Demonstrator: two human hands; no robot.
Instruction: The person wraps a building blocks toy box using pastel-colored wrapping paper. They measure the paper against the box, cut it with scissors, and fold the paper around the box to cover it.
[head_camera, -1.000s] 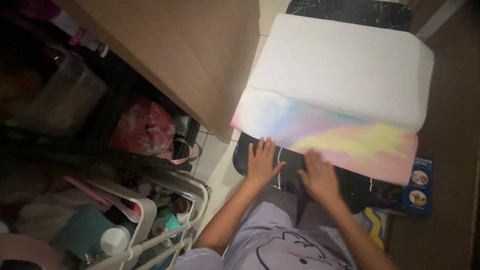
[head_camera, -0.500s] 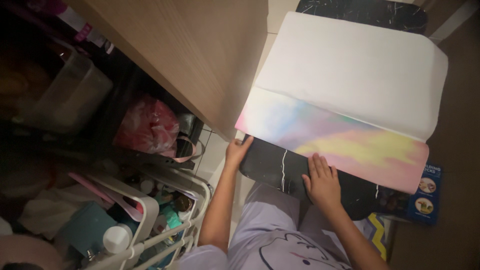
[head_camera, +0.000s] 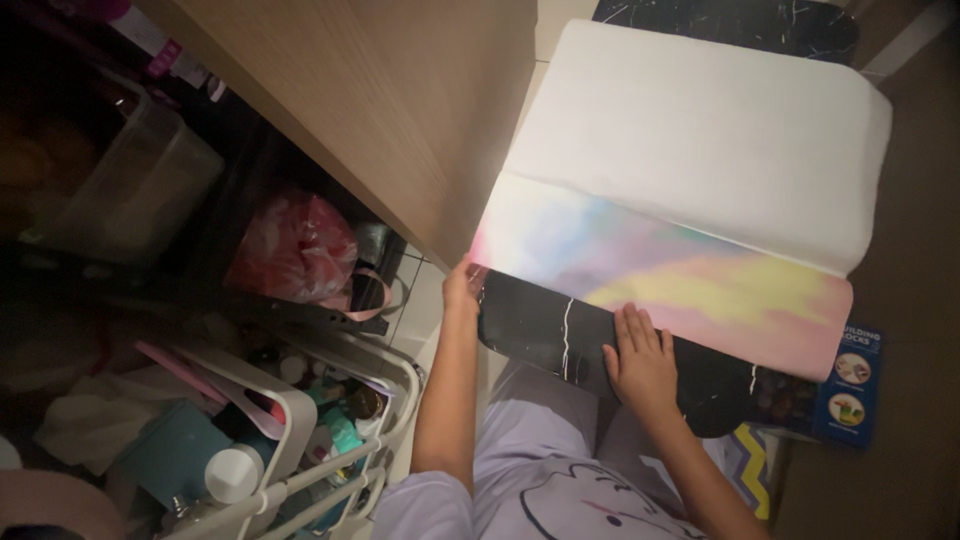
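Fingers of my left hand (head_camera: 462, 287) pinch the pastel sheet's (head_camera: 660, 265) near-left corner; my right hand (head_camera: 640, 362), fingers together and flat, presses the glossy black marbled board (head_camera: 545, 325) lying under that folded, white-backed sheet.

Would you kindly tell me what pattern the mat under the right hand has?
Black with white marble-like veins, on the mat, seen from the head view.

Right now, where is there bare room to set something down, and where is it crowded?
Free: the white top of the folded mat, and a strip of tiled floor between the wooden cabinet and the white wire cart. Crowded: the cart, and the black board under both hands.
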